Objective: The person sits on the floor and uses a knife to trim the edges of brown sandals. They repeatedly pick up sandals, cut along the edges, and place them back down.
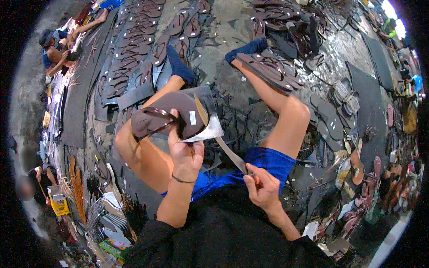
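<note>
My left hand (185, 152) is closed around a dark brown flip-flop (167, 114), its thumb up by the glossy thong strap. A small white label sits on the footbed near the heel. Beyond the heel a dark sheet of sole material (209, 100) sticks out past the flip-flop's edge, with a pale cut edge along its near side. In my right hand (263, 185) is the handle of a long knife (231, 154), the fingers wrapped round it. Its blade slants up and left, the tip close to the sheet's lower corner. Whether the tip touches the sheet I cannot tell.
Rows of brown flip-flops (134, 49) cover the floor ahead. More flip-flops (270, 73) are stacked by my right foot, and grey soles (328, 120) lie at the right. Black scraps (237, 107) litter the floor between my legs. Another person (58, 51) sits at the far left.
</note>
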### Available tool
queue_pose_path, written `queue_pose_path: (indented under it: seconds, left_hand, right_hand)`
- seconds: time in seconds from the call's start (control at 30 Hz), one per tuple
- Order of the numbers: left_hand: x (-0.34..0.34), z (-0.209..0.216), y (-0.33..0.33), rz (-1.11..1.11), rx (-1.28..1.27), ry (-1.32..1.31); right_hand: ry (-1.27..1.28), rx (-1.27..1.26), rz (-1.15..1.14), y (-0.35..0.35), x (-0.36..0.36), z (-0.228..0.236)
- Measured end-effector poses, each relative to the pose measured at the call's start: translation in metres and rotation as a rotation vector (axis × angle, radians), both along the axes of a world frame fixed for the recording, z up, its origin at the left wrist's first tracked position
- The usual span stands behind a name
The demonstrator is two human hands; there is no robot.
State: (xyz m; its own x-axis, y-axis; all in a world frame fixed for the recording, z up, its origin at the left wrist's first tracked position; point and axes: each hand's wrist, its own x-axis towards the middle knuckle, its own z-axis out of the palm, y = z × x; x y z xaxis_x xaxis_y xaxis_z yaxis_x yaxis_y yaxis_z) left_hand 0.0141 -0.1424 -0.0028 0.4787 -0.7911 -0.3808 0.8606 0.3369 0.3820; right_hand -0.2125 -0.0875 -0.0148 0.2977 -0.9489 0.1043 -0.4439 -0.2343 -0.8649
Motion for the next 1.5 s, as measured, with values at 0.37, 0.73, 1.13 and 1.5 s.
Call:
queue_pose_path:
  seconds: [0.37, 0.73, 1.13, 1.5]
  left_hand:
    - [-0.006, -0.039, 0.1, -0.276, 0.277, -0.106]
    - [0.022, -0.03, 0.167, -1.185, 0.331, -0.691]
    - [0.08, 0.055, 0.093, -0.21, 0.53, -0.671]
    - [0.053, 0.048, 0.105, -0.396, 0.435, -0.785]
  right_hand:
    - [0.089, 0.165, 0.128, -0.012, 0.021, 0.028]
    - [-0.188, 0.602, 0.325, -0.073, 0.086, -0.003]
    - [-0.075, -0.033, 0.348, -0.019, 0.033, 0.012]
    - [0.094, -0.064, 0.412, -0.032, 0.029, 0.039]
